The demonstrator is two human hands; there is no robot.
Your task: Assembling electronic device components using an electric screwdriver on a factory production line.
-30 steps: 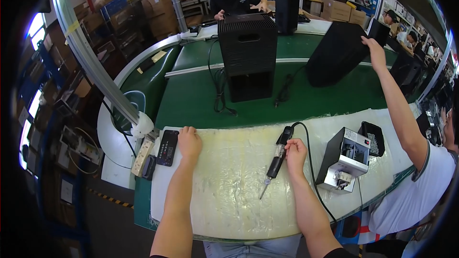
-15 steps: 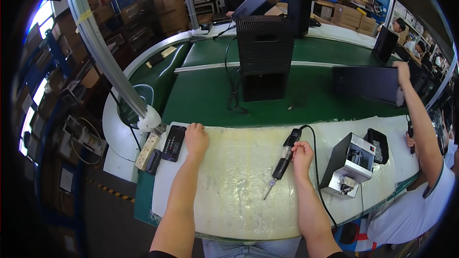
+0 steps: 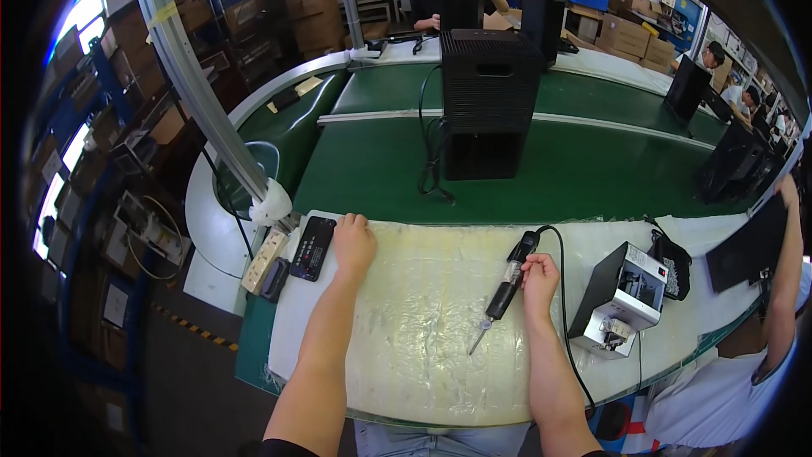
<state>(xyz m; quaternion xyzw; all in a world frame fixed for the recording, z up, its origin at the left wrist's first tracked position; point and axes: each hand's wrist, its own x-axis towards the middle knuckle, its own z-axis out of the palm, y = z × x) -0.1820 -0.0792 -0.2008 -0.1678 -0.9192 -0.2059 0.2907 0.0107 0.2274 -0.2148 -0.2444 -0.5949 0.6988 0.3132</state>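
Observation:
My left hand [image 3: 354,243] rests at the far left edge of the pale plastic-covered mat [image 3: 414,296], its fingers curled in and nothing visible in them. A dark smartphone [image 3: 313,248] lies just left of it. My right hand [image 3: 540,276] is on the mat with thumb and fingers bent together; whether something small is between them cannot be seen. Its fingertips are right beside a black electric screwdriver [image 3: 505,292], which lies slanted, bit toward me. To the right stands a silver and black screw feeder [image 3: 623,300] with a black tray [image 3: 671,264] behind it.
A tall black ribbed appliance [image 3: 491,101] with a loose cord [image 3: 430,156] stands on the green belt [image 3: 592,169]. A power strip [image 3: 266,261] and metal post [image 3: 199,85] are at left. On the right, a co-worker's arm [image 3: 782,279] is beside a dark panel [image 3: 737,252].
The co-worker at right has brought the dark panel from over the belt to the table's right end. The person opposite has turned their dark unit upright. My hands stay in place.

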